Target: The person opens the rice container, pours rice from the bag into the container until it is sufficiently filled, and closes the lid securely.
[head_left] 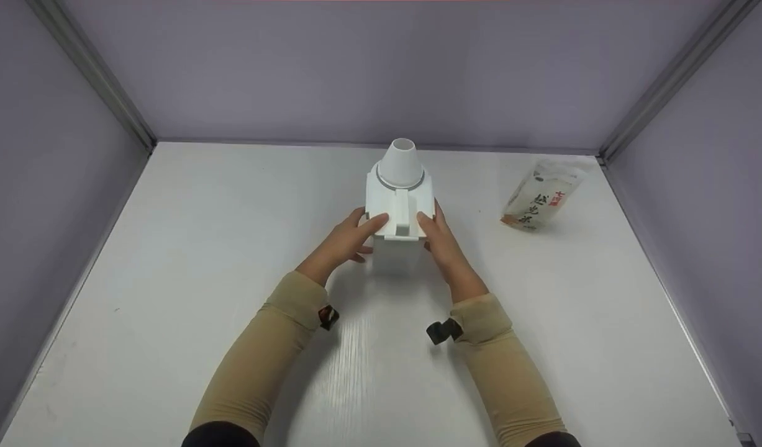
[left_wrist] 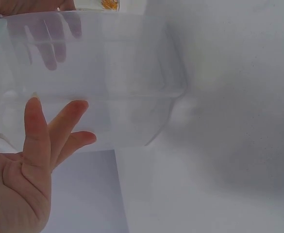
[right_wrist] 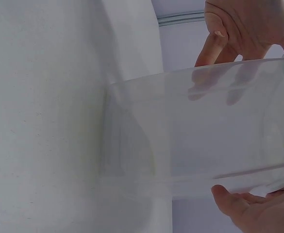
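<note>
A translucent plastic storage container [left_wrist: 132, 68] with a white lid [head_left: 381, 202] is upright between both hands. On the lid's far part sits a white cone-shaped cap [head_left: 401, 162], and a raised strip runs down toward the near edge. My left hand [head_left: 348, 241] grips the container's left side, its thumb on top of the lid and its other fingers spread along the wall below. The right hand [head_left: 443, 242] grips the opposite side the same way, thumb on the lid. Through the clear wall, fingers of the far hand show in each wrist view. The container's base is close over the tabletop.
A clear bag of rice [head_left: 542, 197] with dark and red printed characters lies at the back right of the white table [head_left: 188, 261]. Pale purple panels [head_left: 381, 74] enclose the back and both sides, with grey metal posts at the corners.
</note>
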The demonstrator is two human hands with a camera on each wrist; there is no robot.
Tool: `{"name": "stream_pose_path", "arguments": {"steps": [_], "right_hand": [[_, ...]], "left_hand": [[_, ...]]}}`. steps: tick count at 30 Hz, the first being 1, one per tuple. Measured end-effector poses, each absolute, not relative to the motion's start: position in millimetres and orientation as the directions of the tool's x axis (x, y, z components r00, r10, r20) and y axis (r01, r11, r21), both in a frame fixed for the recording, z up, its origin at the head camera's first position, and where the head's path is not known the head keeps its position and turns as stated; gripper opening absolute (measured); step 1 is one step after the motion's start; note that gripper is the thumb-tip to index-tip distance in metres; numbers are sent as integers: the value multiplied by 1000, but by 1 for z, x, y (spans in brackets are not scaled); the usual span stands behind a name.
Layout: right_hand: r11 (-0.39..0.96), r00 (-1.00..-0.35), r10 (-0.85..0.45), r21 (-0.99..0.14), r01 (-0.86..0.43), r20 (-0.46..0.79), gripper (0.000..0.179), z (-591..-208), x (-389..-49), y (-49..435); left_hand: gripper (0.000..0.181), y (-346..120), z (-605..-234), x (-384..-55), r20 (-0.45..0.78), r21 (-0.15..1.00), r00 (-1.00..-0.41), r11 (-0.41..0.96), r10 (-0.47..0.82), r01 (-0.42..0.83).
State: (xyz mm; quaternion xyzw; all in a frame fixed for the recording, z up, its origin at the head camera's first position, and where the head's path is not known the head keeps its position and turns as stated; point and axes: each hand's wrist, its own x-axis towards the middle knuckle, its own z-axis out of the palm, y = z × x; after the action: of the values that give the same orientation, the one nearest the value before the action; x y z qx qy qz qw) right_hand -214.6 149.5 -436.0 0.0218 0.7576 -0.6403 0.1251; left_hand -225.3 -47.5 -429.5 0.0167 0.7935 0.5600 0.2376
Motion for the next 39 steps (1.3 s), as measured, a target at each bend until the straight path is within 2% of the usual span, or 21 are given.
{"name": "stream_pose_path", "arguments": {"steps": [17, 28, 39], "right_hand": [[163, -981, -116, -978, 133, -153, 71, -436, -207, 147], [171, -976, -107, -971, 169, -189, 71, -434, -206, 148], [158, -976, -144, -978, 138, -161, 67, -435, -200, 152]], "left_hand": [[93, -49, -423, -219, -362, 891, -886, 387, 290, -238], [91, -49, -422, -219, -366, 886, -882, 401, 296, -233], [90, -47, -421, -213, -354, 890, -885, 399, 303, -220]]}}
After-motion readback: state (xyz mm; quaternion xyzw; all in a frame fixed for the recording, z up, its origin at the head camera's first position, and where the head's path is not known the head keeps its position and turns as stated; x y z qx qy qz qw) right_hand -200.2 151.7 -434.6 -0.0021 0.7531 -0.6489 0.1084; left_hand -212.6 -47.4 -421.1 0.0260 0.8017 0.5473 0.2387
